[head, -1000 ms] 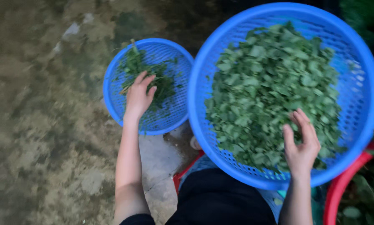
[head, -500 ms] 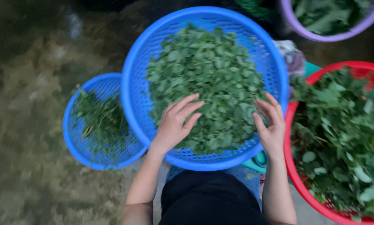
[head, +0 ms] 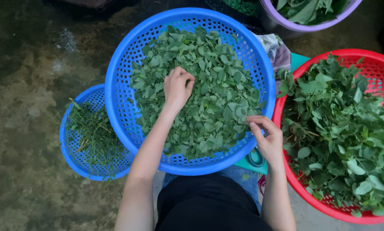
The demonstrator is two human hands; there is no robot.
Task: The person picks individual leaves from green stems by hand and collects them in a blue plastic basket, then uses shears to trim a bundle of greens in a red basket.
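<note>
1. wet, mottled concrete floor [head: 25, 128] fills the ground to the left of the big blue basket [head: 123, 107] that i see in front of me.
2. picked green leaves [head: 213, 98] lie heaped inside the big blue basket.
3. my left hand [head: 178, 87] rests on the leaves near the basket's middle, fingers curled in and grasping a small bunch of them.
4. my right hand [head: 267, 139] is at the basket's near right rim, fingertips pinched together at the edge of the leaf pile; i cannot tell whether they hold a leaf.
5. a smaller blue basket [head: 70, 145] with thin stems [head: 93, 137] sits partly under the big basket's left side.
6. a red basket [head: 372, 60] of leafy sprigs [head: 342, 128] sits just right of the big basket.
7. a purple tub [head: 299, 25] with greens stands beyond the big basket's far right.
</note>
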